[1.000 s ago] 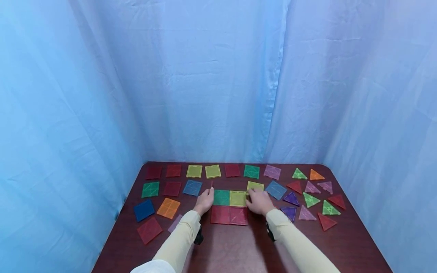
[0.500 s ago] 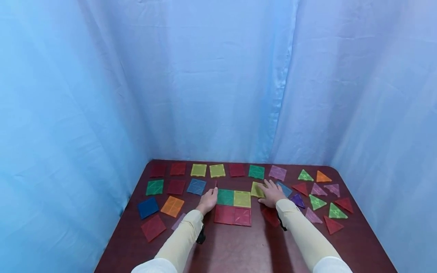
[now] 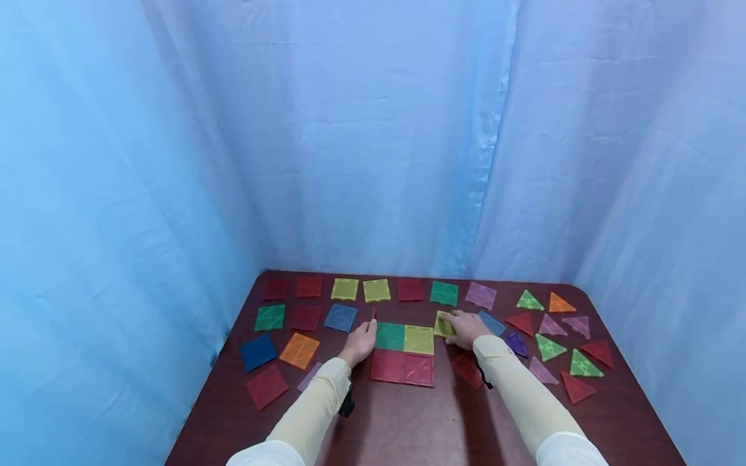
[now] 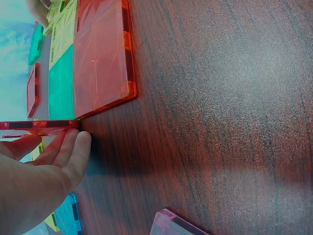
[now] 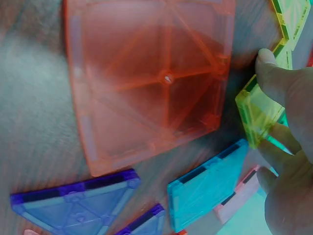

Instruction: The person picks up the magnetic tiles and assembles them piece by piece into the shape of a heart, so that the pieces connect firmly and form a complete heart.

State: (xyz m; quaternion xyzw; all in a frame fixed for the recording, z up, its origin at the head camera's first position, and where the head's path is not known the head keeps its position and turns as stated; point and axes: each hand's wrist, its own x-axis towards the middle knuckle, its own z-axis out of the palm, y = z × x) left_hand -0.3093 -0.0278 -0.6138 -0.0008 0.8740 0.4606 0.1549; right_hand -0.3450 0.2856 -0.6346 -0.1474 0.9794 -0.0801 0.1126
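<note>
My left hand (image 3: 359, 342) touches the outer face of a red magnetic tile (image 4: 44, 124) with fairly straight fingers. That tile stands on edge along the left side of a flat green square tile (image 3: 390, 336). Joined to the green one are a yellow square tile (image 3: 419, 339) and two red square tiles (image 3: 387, 366) nearer me. Just right of this block, my right hand (image 3: 468, 329) pinches another yellow square tile (image 5: 259, 110) between thumb and fingers. It lies slightly turned at the block's right edge. A loose red square tile (image 5: 146, 88) lies below the right wrist.
Several coloured square tiles (image 3: 344, 289) line the far side of the dark wooden table (image 3: 408, 427). More squares (image 3: 300, 351) lie at left, including orange and blue ones. Several triangle tiles (image 3: 550, 347) are scattered at right. Blue curtains (image 3: 373, 142) enclose the table.
My right hand has moved rightward from the yellow tile's near left side to its right part, spreading its fingers, then drawing them in on it. The left hand stays at the upright tile.
</note>
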